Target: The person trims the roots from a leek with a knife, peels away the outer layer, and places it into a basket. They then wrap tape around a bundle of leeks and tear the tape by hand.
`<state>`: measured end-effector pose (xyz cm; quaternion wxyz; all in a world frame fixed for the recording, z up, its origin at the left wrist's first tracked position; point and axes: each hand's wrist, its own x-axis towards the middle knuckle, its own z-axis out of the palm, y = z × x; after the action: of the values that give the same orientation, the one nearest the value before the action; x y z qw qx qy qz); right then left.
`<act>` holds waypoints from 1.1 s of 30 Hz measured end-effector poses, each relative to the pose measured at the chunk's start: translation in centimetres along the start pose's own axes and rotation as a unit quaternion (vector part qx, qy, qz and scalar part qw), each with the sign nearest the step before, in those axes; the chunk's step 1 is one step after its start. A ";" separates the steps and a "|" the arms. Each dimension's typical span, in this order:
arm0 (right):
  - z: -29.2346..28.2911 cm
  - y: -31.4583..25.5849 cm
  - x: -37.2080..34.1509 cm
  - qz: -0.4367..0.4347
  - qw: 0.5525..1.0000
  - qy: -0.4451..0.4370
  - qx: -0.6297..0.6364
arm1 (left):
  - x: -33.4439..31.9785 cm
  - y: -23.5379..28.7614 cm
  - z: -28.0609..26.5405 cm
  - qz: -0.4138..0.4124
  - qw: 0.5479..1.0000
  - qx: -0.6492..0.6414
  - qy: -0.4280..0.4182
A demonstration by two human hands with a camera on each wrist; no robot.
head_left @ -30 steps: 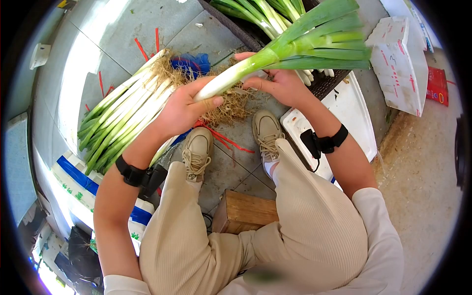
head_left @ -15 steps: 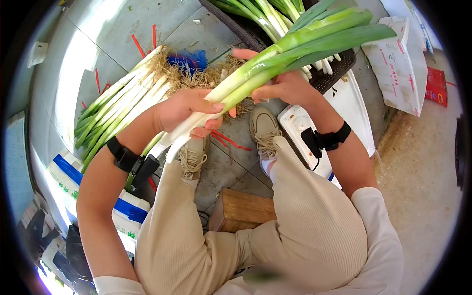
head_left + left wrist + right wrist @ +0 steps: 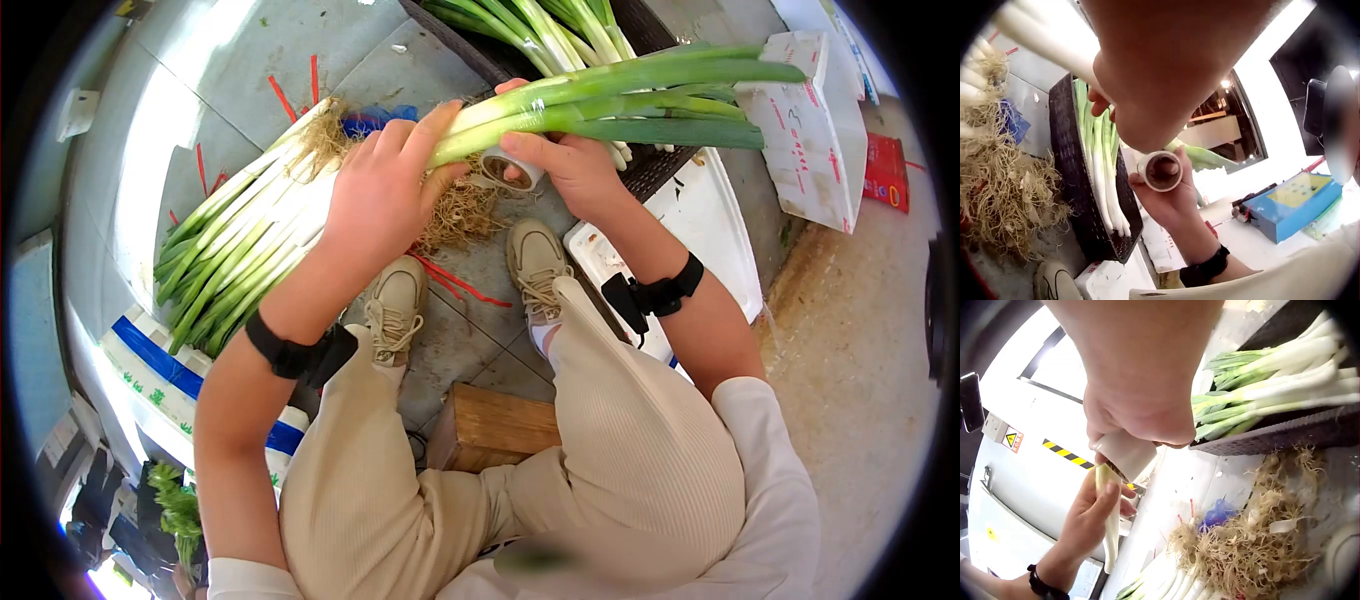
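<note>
Several leeks (image 3: 600,100) lie across both hands, green ends toward the right in the head view. My left hand (image 3: 378,195) grips them near their pale ends, which it mostly hides; in the right wrist view its thumb lies along a white stalk (image 3: 1112,525). My right hand (image 3: 580,175) holds a roll of tape (image 3: 532,174) just below the leeks, with its thumb against them. The left wrist view shows the roll (image 3: 1163,171) end-on, with fingers of the right hand (image 3: 1175,203) around it.
Rooted leeks (image 3: 250,240) lie on the floor at the left, beside loose roots (image 3: 465,215). A dark woven basket (image 3: 665,172) of leeks stands ahead, near a white foam lid (image 3: 715,230) and a white box (image 3: 808,140). A wooden block (image 3: 500,425) sits between the legs.
My left hand has moved up and turned over, back upward, and the leeks lie more level. The tape roll in my right hand shows more clearly below them.
</note>
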<state>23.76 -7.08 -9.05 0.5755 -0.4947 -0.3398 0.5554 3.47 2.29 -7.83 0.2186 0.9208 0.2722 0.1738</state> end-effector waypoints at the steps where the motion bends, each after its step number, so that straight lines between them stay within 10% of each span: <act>1: 0.2 0.0 0.0 -0.012 1.000 0.002 0.011 | 0.0 -0.2 0.2 0.023 0.998 0.056 0.034; 17: -0.1 -0.1 0.7 -0.006 0.986 -0.124 -0.108 | -1.3 -0.8 -1.0 -0.092 0.985 -0.143 -0.019; 20: -0.7 -0.8 1.1 -0.050 0.957 -0.140 -0.249 | -0.9 -0.7 -1.9 -0.179 0.937 -0.261 -0.150; 29: -1.2 -0.9 0.9 -0.053 0.965 -0.177 -0.188 | 0.2 -1.8 -2.2 -0.275 0.689 -0.565 -0.362; 31: -1.0 -1.6 0.4 0.035 0.980 -0.178 -0.084 | 0.4 -2.4 -1.7 -0.306 0.565 -0.650 -0.406; 33: -1.1 -1.4 0.4 0.036 0.982 -0.167 -0.076 | 0.7 -2.9 -1.1 -0.301 0.560 -0.647 -0.421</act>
<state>25.33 -6.71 -8.07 0.4513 -0.4486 -0.4545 0.6233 2.32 5.25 -8.16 0.8852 0.3654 0.2247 -0.1801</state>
